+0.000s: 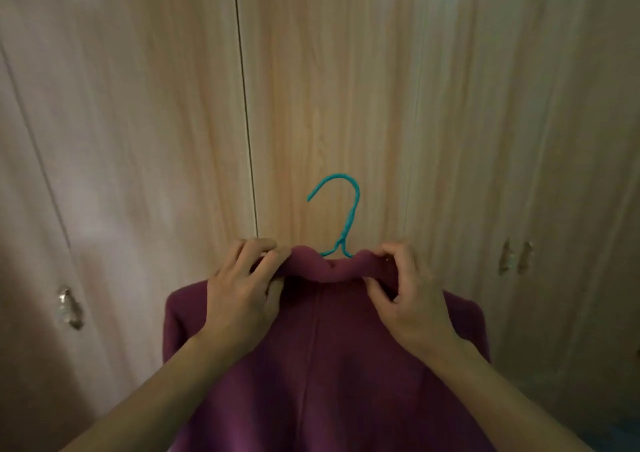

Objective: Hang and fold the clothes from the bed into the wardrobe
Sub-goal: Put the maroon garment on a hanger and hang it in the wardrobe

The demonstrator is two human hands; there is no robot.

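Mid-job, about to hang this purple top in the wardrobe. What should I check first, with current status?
1. The purple top sits on the teal hanger, hook clear of the collar: ok.
2. The left grip holds the collar: ok.
3. The right grip pinches the collar: ok.
4. The wardrobe doors are open: not ok, all shut.
5. One grip is free for a door handle: not ok, both busy.
6. Rail space inside: cannot tell, hidden.

Dark bluish patch [623, 438], bottom right, indistinct

Dim warm light, soft blur, bowed edges.
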